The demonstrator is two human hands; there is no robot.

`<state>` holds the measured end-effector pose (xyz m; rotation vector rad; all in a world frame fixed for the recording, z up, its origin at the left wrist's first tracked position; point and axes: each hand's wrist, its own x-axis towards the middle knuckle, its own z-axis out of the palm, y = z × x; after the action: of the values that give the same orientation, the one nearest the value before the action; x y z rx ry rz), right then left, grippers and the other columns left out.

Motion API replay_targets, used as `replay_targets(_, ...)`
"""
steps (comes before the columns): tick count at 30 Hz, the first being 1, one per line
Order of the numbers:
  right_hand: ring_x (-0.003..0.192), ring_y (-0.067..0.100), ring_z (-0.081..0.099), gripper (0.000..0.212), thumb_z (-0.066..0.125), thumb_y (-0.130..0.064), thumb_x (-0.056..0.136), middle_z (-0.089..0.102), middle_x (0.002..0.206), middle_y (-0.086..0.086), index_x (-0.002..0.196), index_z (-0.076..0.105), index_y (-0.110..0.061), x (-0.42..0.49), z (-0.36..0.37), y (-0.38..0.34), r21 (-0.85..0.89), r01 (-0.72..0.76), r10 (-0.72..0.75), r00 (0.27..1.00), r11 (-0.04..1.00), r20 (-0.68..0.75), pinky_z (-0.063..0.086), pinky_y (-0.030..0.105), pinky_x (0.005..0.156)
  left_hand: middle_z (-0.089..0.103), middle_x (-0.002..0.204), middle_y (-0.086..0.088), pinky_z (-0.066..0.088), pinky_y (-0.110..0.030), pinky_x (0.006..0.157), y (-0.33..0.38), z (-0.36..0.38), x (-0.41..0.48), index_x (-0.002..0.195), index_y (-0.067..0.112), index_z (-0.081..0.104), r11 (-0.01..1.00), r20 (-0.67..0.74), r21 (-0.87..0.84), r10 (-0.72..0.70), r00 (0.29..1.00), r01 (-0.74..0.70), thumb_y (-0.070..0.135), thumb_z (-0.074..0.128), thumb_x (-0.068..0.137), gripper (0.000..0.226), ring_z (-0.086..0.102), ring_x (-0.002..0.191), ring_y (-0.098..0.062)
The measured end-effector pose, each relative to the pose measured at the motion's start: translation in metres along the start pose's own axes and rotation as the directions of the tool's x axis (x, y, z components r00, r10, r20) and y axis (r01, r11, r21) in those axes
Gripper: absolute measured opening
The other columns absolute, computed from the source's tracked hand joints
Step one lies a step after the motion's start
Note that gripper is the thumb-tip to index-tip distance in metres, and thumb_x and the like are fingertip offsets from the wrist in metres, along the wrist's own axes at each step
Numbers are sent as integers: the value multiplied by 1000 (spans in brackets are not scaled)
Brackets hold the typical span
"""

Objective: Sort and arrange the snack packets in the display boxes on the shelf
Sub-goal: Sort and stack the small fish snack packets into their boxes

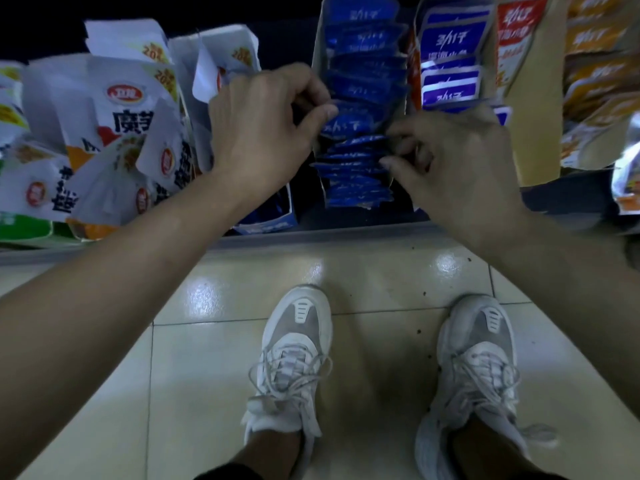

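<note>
Pinching blue packets in display box, fingers clamped: left hand, right hand. Crowded left by white packets, right by purple packets, with sneakers near.

The floor is made of shiny cream square tiles, split by thin dark lines. Bright spots of light are seen on them, and small dark specks are scattered about. A low grey shelf edge is set just above the floor. The space at the back is left dark.
</note>
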<state>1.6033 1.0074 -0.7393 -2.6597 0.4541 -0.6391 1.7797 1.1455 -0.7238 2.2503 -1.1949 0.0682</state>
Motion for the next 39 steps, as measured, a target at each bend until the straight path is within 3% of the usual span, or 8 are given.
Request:
replay_targets(5, 91, 36, 66, 26, 70, -27, 89, 74, 97, 13, 110, 74, -12, 16, -6, 1, -145, -22, 37, 994, 989, 101, 41, 41, 92, 65, 82, 22, 52, -29, 66, -3, 2, 0, 93, 29, 72, 998, -27, -30, -57, 998, 56, 51, 61, 94, 25, 56, 67, 2)
replay_targets(13, 68, 32, 61, 20, 53, -13, 97, 68, 84, 12, 90, 70, -5, 18, 17, 13, -273, 145, -112, 985, 951, 131, 36, 38, 76, 66, 80, 22, 44, -24, 60, -3, 4, -1, 90, 29, 73, 995, -32, -79, -69, 997, 67, 48, 65, 93, 21, 52, 60, 12)
replay_targets(20, 70, 28, 60, 17, 55, -15, 98, 67, 86, 10, 93, 68, -6, 17, 12, 5, -167, 157, -163, 986, 973, -21, 38, 37, 72, 71, 79, 18, 55, -30, 62, -2, 2, -4, 87, 28, 75, 986, -42, -150, -77, 996, 70, 50, 70, 89, 22, 61, 65, 4)
replay_targets(25, 74, 26, 62, 15, 60, -18, 97, 68, 87, 8, 93, 70, -7, 13, 10, 3, -100, 127, -136, 987, 987, -82, 39, 35, 74, 72, 85, 10, 57, -37, 70, -3, -9, -12, 91, 17, 76, 970, -35, -240, -60, 998, 50, 39, 75, 88, 22, 67, 76, -8)
replay_targets(29, 80, 30, 61, 12, 65, -14, 94, 66, 89, 13, 92, 71, -4, 8, 11, 2, -62, 124, -132, 983, 990, -131, 47, 39, 72, 69, 80, 12, 50, -36, 77, -6, -13, -32, 86, 22, 80, 994, -7, -101, 50, 999, -50, 43, 73, 90, 23, 61, 82, -14)
replay_targets(33, 85, 33, 58, 13, 64, -13, 94, 64, 92, 15, 91, 71, -2, 8, 11, 0, -45, 116, -121, 983, 992, -137, 47, 37, 73, 76, 85, 7, 51, -47, 79, -7, -13, -37, 97, 28, 82, 994, 67, -17, 106, 992, -105, 52, 67, 90, 29, 62, 88, -21)
replay_targets(36, 85, 31, 59, 13, 65, -13, 93, 65, 92, 14, 92, 72, -2, 10, 11, -1, -21, 96, -98, 987, 995, -131, 47, 36, 75, 73, 75, 1, 50, -46, 78, -5, -16, -34, 102, 28, 81, 988, 110, 41, 143, 984, -148, 54, 64, 90, 33, 62, 86, -25)
replay_targets(39, 83, 31, 61, 14, 64, -13, 93, 67, 91, 13, 94, 72, -2, 11, 14, -3, -2, 89, -89, 988, 996, -125, 51, 44, 73, 70, 72, 3, 42, -42, 83, -3, -15, -35, 100, 30, 80, 981, 149, 38, 180, 972, -188, 52, 61, 91, 31, 63, 86, -23)
